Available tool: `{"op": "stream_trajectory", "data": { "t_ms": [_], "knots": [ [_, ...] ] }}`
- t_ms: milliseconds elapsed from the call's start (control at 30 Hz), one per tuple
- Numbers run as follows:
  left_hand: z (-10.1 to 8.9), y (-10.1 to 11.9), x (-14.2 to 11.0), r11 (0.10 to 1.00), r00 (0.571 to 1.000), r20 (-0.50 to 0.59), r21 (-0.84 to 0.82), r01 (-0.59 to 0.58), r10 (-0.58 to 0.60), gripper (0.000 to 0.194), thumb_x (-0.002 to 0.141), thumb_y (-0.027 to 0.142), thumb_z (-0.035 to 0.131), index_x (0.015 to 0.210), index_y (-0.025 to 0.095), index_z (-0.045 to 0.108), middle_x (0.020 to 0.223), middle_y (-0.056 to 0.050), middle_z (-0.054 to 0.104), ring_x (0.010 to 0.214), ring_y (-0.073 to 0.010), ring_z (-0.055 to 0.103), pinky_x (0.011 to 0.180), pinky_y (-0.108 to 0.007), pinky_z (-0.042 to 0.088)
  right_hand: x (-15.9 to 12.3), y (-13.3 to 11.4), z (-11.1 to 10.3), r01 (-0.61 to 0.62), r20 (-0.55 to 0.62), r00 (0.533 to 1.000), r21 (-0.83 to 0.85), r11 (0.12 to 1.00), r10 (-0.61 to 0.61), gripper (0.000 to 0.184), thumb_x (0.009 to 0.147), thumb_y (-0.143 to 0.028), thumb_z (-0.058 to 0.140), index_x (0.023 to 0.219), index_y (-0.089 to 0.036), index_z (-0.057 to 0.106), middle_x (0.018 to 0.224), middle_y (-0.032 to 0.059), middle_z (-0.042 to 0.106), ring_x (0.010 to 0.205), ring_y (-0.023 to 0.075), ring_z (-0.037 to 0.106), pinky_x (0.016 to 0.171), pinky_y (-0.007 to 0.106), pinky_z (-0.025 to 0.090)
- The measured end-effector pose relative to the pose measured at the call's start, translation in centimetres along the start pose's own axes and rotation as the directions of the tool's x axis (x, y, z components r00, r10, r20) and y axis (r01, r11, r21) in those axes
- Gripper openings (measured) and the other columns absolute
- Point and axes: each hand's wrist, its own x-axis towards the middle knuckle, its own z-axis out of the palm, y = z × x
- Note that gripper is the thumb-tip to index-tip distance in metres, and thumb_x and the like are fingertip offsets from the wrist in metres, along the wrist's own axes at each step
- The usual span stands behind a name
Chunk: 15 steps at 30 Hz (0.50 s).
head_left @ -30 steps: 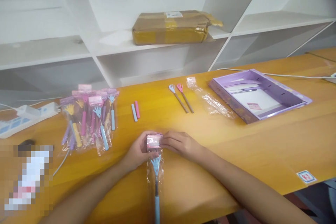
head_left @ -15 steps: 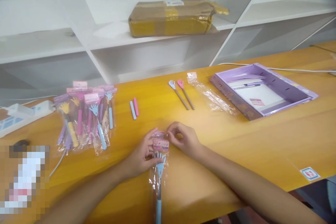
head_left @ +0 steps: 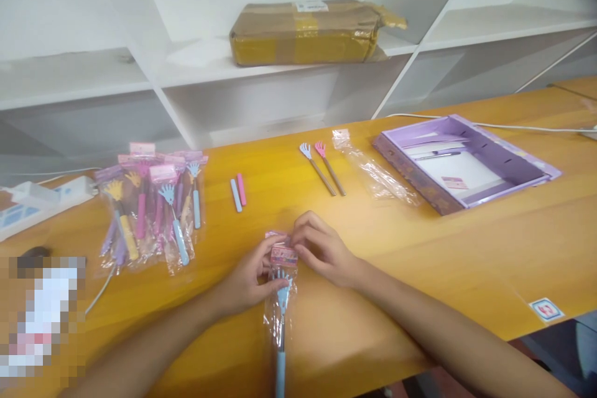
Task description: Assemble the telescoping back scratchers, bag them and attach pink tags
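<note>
A blue hand-shaped back scratcher in a clear bag (head_left: 281, 317) lies lengthwise in front of me on the yellow table (head_left: 466, 261). My left hand (head_left: 249, 277) grips the bag just below its pink header card (head_left: 284, 255). My right hand (head_left: 319, 249) pinches that card at the bag's top, fingers curled. Both hands meet at the bag's mouth.
A pile of bagged scratchers (head_left: 149, 205) lies at the left. Two loose grips (head_left: 238, 191), two bare scratchers (head_left: 324, 168) and an empty bag (head_left: 377, 171) lie ahead. A purple tray (head_left: 466, 161) stands right, a power strip (head_left: 41, 202) far left, a brown parcel (head_left: 312, 31) on the shelf.
My right hand lifted off the header card half a second ago and has come back onto it. The bag has slid slightly toward me; my left hand stays on it.
</note>
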Motion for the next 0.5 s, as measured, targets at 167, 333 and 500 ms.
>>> {"op": "stream_trajectory", "data": {
  "t_ms": [167, 333, 500],
  "knots": [
    [0.0, 0.2, -0.1, 1.000, 1.000, 0.004, 0.021, -0.012, 0.012, 0.069, 0.097, 0.028, 0.076, 0.157, 0.035, 0.042, 0.160, -0.015, 0.049, 0.137, -0.0315, 0.064, 0.117, -0.051, 0.051, 0.2, -0.1, 0.3, -0.015, 0.034, 0.999, 0.056, 0.998, 0.013, 0.004, 0.104, -0.024, 0.063, 0.106, -0.024, 0.067, 0.107, 0.0084, 0.056, 0.101, 0.0217, 0.061, 0.088, 0.038, 0.058],
    [0.1, 0.3, -0.2, 1.000, 1.000, 0.017, 0.020, -0.003, 0.003, 0.067, 0.099, 0.030, 0.074, 0.157, 0.032, 0.040, 0.158, -0.015, 0.050, 0.136, -0.0298, 0.063, 0.116, -0.049, 0.051, 0.1, 0.0, 1.0, -0.121, -0.012, 0.992, 0.126, 0.985, 0.124, 0.009, 0.103, -0.026, 0.066, 0.095, -0.022, 0.068, 0.115, 0.0093, 0.053, 0.115, 0.0239, 0.058, 0.104, 0.043, 0.051],
    [0.2, 0.3, -0.2, 0.998, 1.000, -0.003, 0.068, 0.010, -0.010, 0.069, 0.099, 0.031, 0.074, 0.159, 0.031, 0.039, 0.154, -0.015, 0.054, 0.131, -0.0285, 0.065, 0.112, -0.047, 0.052, 0.2, 0.7, 0.8, -0.160, -0.157, 0.970, 0.169, 0.973, 0.186, 0.015, 0.106, -0.031, 0.063, 0.094, -0.023, 0.067, 0.113, 0.0084, 0.051, 0.115, 0.0250, 0.058, 0.105, 0.045, 0.049]
  ]
}}
